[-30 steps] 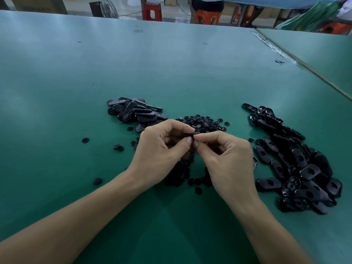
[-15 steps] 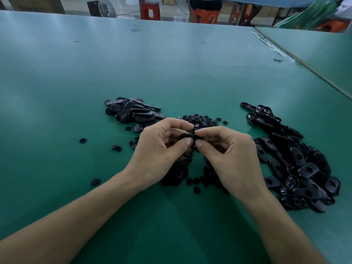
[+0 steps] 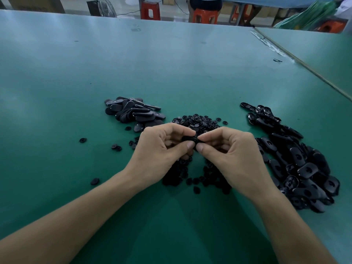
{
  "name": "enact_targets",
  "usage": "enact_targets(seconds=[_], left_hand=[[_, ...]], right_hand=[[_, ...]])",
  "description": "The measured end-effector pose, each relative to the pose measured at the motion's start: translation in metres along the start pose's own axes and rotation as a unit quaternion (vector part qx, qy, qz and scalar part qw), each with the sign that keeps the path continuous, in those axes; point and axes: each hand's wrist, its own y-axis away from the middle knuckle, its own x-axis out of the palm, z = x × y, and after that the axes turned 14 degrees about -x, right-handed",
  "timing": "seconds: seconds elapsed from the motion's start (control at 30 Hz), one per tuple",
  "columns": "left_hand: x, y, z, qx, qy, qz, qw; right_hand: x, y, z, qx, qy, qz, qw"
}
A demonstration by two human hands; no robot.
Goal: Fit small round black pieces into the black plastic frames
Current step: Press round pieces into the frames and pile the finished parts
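Green table, wide, fills view. Right: large heap of black plastic frames, many hollow side up. Left: smaller stack of flat dark pieces, probably finished ones. Centre: small round black pieces, partly under hands. Left hand and right hand meet above them, fingers curled, thumbs and forefingers pinching one frame. Since second ago: hands barely shifted, pinch drawn closer; likely pressing round piece home. No readable writing, no brands.
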Motion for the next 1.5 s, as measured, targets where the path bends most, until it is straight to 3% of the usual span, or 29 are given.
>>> enact_targets(seconds=[0.77,0.87,0.93,1.03,1.17,1.3,1.5], left_hand=[[0.0,0.002,-0.008,0.028,-0.047,-0.053,0.997],[-0.001,0.0,-0.009,0.027,-0.055,-0.049,0.997],[-0.006,-0.004,-0.01,0.031,-0.053,-0.075,0.995],[-0.022,-0.016,-0.014,0.033,-0.045,-0.134,0.989],[-0.049,-0.031,-0.015,0.02,-0.065,-0.199,0.978],[-0.075,-0.043,-0.008,0.019,-0.145,-0.287,0.947],[-0.09,-0.045,0.003,-0.021,-0.206,-0.328,0.922]], right_hand=[[-0.001,-0.001,0.005,0.016,0.006,0.003,1.0],[-0.005,-0.002,0.005,0.024,0.063,0.0,0.998],[-0.011,-0.001,0.005,0.028,0.184,-0.028,0.982],[-0.024,0.002,0.005,0.075,0.384,-0.042,0.919],[-0.033,0.004,0.012,0.22,0.482,0.027,0.847],[-0.033,0.005,0.013,0.249,0.466,0.063,0.847],[-0.037,0.003,0.003,0.231,0.418,-0.014,0.879]])
